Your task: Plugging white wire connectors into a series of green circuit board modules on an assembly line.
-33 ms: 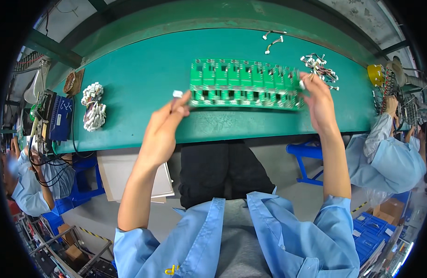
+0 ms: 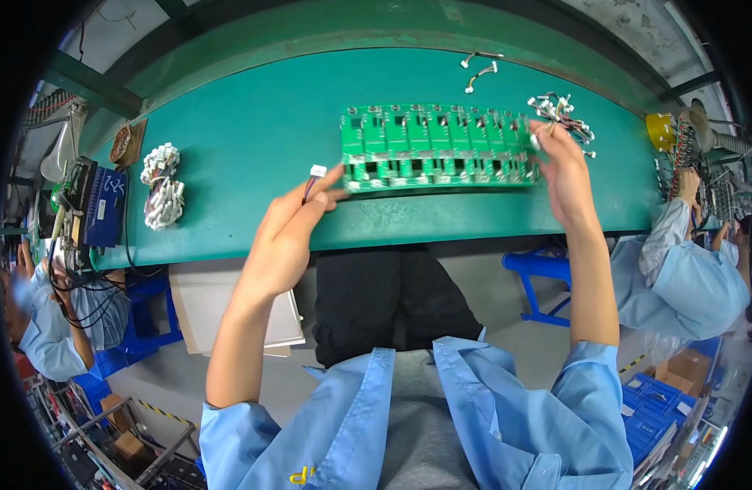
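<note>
A green circuit board panel [image 2: 400,155], made of several repeated sections, is slightly blurred above the green tabletop. My left hand [image 2: 288,233] pinches a short wire cable with a white connector [image 2: 317,171] between thumb and index finger. Its outstretched fingertip reaches the panel's left edge. At the panel's right end my right hand [image 2: 565,175] is closed on the edge. A small white connector [image 2: 535,141] with yellowish wires shows at its fingertips; how it is held is partly hidden.
Bundled white-connector cables [image 2: 163,188] lie left on the workbench [image 2: 253,106]. A loose cable pile [image 2: 562,114] lies beyond my right hand, two cables [image 2: 480,75] farther back. A blue box [image 2: 106,208] stands far left. Co-workers sit at both sides, beside blue stools [image 2: 539,273].
The panel has shifted slightly to the right. In my left hand the cable's connector has moved a little right and down, and more of its wires show.
</note>
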Motion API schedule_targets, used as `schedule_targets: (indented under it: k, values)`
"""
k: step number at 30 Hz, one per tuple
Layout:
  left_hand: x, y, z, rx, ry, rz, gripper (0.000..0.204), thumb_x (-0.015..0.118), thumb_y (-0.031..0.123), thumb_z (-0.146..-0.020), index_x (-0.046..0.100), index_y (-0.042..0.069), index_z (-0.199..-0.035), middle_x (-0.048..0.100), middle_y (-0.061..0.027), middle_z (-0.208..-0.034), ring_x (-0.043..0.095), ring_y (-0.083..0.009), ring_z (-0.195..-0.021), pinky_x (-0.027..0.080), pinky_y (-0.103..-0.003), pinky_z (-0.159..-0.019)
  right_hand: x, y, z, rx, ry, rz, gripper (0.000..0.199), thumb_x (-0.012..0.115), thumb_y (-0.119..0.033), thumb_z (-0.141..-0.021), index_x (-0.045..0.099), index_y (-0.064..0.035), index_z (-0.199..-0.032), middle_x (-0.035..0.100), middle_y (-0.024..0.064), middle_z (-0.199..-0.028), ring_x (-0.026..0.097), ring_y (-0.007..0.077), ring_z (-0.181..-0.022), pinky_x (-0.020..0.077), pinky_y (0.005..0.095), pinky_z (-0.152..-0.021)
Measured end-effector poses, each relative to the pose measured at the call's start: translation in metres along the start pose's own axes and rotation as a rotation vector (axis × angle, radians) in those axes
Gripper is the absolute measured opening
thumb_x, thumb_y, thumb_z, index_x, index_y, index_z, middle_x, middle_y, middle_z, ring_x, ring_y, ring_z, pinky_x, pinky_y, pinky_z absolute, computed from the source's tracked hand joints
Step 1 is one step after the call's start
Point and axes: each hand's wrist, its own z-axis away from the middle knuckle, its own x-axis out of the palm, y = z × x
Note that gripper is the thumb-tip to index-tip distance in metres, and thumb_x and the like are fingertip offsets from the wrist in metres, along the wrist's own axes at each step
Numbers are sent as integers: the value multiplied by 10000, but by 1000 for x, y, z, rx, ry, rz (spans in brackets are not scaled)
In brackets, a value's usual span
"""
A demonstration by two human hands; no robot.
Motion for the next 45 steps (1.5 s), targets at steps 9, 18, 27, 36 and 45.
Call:
schedule_targets:
  k: [9, 18, 27, 36, 45]
  values:
    - [-18, -8, -17, 2, 167, -2, 166, 413, 116, -980, 558, 36, -967, 479, -16, -785, 366, -73, -682, 340, -260, -620, 48, -6, 18, -557, -172, 442, 99, 652, -117, -932, 686, -31, -968, 679, 61, -1036, 603, 193, -935, 453, 325, -916]
    - [-8, -13, -28, 70, 10, 547, 209, 364, 127, -918, 555, 46, -897, 447, -25, -829, 322, -99, -752, 302, -240, -698, 118, -20, -6, -818, -447, 685, 105, 678, -174, -905, 710, -74, -897, 664, 9, -829, 575, 198, -814, 386, 339, -980]
    - [-4, -22, -26, 107, 78, 659, 308, 373, 115, -926, 632, -42, -979, 536, -71, -917, 341, -124, -829, 320, -249, -776, 132, -22, -16, -897, -513, 877, 105, 676, -182, -927, 707, -87, -897, 668, 1, -855, 578, 195, -814, 341, 360, -1043]
    - [14, -13, -25, 82, 158, 530, 202, 571, 33, -952, 678, -106, -1051, 677, -141, -1098, 495, -125, -872, 395, -239, -831, 132, -15, -29, -1180, -487, 778, 108, 664, -130, -898, 648, -60, -818, 650, 47, -870, 553, 240, -864, 339, 426, -990]
    - [8, -14, -45, 388, 142, -63, 197, 703, 27, -940, 724, -68, -1111, 707, -126, -1118, 637, -181, -905, 504, -274, -885, 135, -11, -24, -1236, -470, 919, 81, 660, -124, -895, 669, -66, -838, 654, 42, -893, 563, 224, -857, 351, 419, -976]
